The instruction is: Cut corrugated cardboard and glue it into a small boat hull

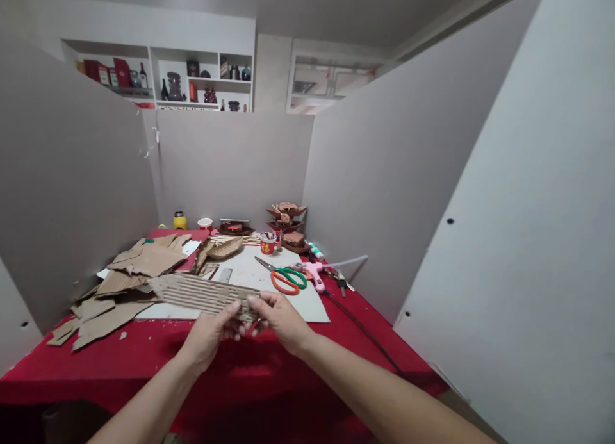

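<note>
Left hand and right hand are pinching the right end of ridged cardboard above the red table's near side, my thumbs on top apparently steadying it while its other end is jutting leftward.

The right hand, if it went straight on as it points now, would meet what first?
Apart from the corrugated cardboard the right hand holds, probably the left hand; depth between them is unclear.

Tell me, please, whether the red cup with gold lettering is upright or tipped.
Upright: the red cup stands with its wide rim uppermost and narrower base down.
</note>
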Tool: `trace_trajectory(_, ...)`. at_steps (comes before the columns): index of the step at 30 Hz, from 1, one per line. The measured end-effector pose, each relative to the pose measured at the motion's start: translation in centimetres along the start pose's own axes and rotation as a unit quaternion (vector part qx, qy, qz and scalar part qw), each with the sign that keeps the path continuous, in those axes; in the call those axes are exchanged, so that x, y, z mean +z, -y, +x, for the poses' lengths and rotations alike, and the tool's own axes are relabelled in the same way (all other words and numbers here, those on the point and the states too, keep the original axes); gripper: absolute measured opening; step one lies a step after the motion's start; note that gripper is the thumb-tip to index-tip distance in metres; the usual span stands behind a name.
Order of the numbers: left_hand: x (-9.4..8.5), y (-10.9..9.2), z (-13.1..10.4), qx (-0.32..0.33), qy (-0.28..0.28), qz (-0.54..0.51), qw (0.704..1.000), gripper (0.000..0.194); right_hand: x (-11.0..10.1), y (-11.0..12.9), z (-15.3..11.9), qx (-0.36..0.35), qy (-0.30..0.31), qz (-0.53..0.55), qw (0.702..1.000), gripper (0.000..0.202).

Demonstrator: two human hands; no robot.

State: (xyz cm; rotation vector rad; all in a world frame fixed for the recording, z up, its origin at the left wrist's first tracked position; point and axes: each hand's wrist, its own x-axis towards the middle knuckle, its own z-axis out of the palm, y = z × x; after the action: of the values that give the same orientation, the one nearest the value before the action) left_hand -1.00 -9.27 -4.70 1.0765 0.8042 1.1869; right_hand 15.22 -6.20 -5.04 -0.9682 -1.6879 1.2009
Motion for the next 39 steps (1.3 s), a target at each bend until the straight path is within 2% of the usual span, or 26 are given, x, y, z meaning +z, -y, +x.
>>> trace_trajectory(2,-0.2,-0.3,0.6,0.012,-0.037,-0.017,0.999,0.029,-2.0,-0.1,0.7,0.008,-0.028,-0.097,0.995,0.042)
trace_trajectory(4,-0.6,-0.9,1.3,0.014,-0.046,-0.027,0.998,0.029,-4.7,-0.4,1.9,0.025,-0.065,-0.21,0.975,0.026)
trace_trajectory(6,-0.9,-1.5,1.9,0.016,-0.038,-0.027,0.999,0.028,-7.2,-0.9,3.3,0.057,-0.084,-0.319,0.942,0.031)
trace_trajectory(8,-1.0,-1.9,2.3,0.017,-0.027,-0.027,0.999,0.028,-8.7,-1.4,4.8,0.1,-0.074,-0.411,0.903,0.031)
trace_trajectory(12,-0.5,-2.1,3.2,0.021,-0.007,-0.03,0.999,0.027,-9.3,-2.4,7.2,0.158,-0.032,-0.538,0.827,0.03)
trace_trajectory(15,-0.6,-1.8,4.0,0.023,0.008,-0.03,0.999,0.025,-9.7,-3.0,8.4,0.172,-0.004,-0.594,0.786,0.03)
trace_trajectory(19,-1.0,-1.5,4.8,-0.002,0.034,-0.033,0.999,0.023,-10.8,-3.6,9.0,0.178,0.008,-0.632,0.754,0.031)
trace_trajectory(22,-1.1,-1.7,5.1,-0.037,0.059,-0.032,0.997,0.023,-11.2,-3.9,9.2,0.201,0.021,-0.633,0.747,0.03)
trace_trajectory(27,-0.7,-2.7,5.4,-0.027,0.054,-0.03,0.998,0.024,-11.4,-3.1,9.4,0.218,0.024,-0.607,0.764,0.031)
trace_trajectory(32,-0.8,-3.4,5.9,-0.019,0.019,-0.061,0.998,0.022,-11.8,-1.0,7.2,0.161,-0.016,-0.556,0.815,0.025)
trace_trajectory(35,-0.9,-3.4,6.2,-0.014,0.024,-0.071,0.997,0.019,-10.8,-0.1,3.7,0.093,-0.038,-0.501,0.859,0.012)
trace_trajectory(37,-0.8,-3.5,6.3,-0.003,0.029,-0.074,0.997,0.018,-9.7,-0.1,0.8,0.062,-0.032,-0.441,0.895,0.018)
trace_trajectory(38,-0.7,-3.5,6.4,0.001,0.031,-0.075,0.997,0.019,-9.0,-0.2,-0.6,0.032,-0.021,-0.325,0.945,0.022)
trace_trajectory(39,-0.5,-3.6,6.4,0.005,0.032,-0.075,0.997,0.019,-8.4,-0.4,-1.8,0.012,-0.013,-0.232,0.972,0.025)
